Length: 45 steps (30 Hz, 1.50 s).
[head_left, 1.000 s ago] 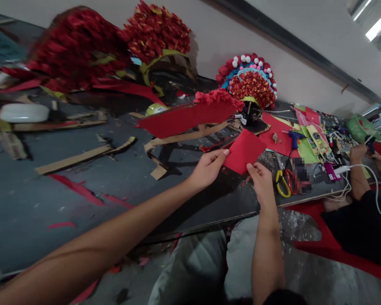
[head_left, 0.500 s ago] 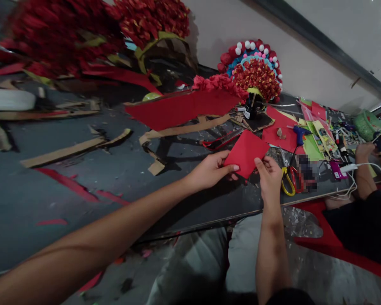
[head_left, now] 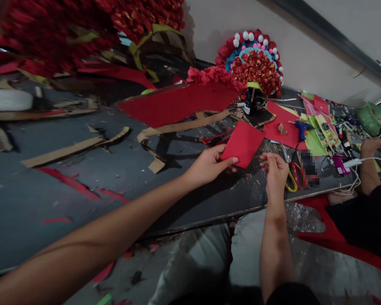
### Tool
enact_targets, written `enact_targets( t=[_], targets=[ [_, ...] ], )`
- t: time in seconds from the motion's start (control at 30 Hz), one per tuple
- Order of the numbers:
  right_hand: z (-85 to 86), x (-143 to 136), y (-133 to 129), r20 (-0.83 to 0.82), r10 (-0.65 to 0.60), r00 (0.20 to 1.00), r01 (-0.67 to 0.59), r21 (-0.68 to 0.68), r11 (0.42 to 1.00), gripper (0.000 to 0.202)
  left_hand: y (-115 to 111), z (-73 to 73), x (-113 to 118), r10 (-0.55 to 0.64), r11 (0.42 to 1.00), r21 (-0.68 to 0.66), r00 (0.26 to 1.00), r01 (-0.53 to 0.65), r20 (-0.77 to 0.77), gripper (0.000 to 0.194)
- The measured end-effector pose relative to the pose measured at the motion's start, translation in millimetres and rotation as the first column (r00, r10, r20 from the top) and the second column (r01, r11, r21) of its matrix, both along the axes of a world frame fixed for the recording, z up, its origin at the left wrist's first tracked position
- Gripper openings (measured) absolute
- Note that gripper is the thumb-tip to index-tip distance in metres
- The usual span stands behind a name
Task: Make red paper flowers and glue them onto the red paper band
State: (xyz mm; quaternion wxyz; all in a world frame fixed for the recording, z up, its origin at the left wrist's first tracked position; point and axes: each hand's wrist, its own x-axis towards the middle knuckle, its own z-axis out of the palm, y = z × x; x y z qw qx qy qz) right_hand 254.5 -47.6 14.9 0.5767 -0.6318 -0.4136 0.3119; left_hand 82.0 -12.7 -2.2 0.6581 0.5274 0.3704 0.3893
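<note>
Over the near part of a dark table [head_left: 158, 207], the left hand [head_left: 214, 165] grasps a red sheet [head_left: 243, 144] at its near left side, thumb on top and fingers beneath. The sheet is held tilted, near the middle of the scene. Just to its right, the right hand [head_left: 275, 169] is released from the sheet, fingers loosely bent and apart from it.

Right of that hand are scissors with a yellow handle [head_left: 292, 181], and farther off a blue glue gun [head_left: 302, 130] near red and green paper. A purple device [head_left: 340, 165] with a white cable lies farther right, near another person's hand [head_left: 371, 146]. At the far right is a green basket [head_left: 370, 118].

Beyond the sheet, a round ornament [head_left: 257, 67] with red, blue and white parts stands behind a black bottle [head_left: 250, 103]. To the left are a long red panel [head_left: 178, 106], a bent cardboard strip [head_left: 178, 130] and red scraps [head_left: 70, 183]. Large red clusters [head_left: 53, 36] sit at the far left.
</note>
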Motion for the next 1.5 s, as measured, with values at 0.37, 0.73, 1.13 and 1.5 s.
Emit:
enact_targets(
  t=[0.37, 0.73, 1.13, 1.5],
  targets=[
    [-3.7, -26, -5, 0.139, 0.298, 0.944, -0.279, -0.143, 0.950, 0.032, 0, 2.3, 1, -0.055, 0.998, 0.026, 0.994, 0.053, 0.090, 0.049],
    [-3.7, -15, -2, 0.158, -0.013, 0.987, 0.014, -0.005, 1.000, 0.026, 1, 4.3, -4, -0.070, 0.997, -0.014, 0.993, 0.072, 0.100, 0.052],
    [-5.2, -19, -3, -0.072, 0.355, 0.932, -0.362, -0.141, 0.921, 0.025, 1, 5.0, -4, 0.002, 1.000, 0.002, 0.998, -0.002, 0.067, 0.050],
    [0.0, -23, -8, 0.033, 0.398, 0.917, -0.391, -0.131, 0.911, 0.030, 6, 5.5, -8, -0.052, 0.998, 0.030, 0.998, 0.051, 0.023, 0.038]
  ],
)
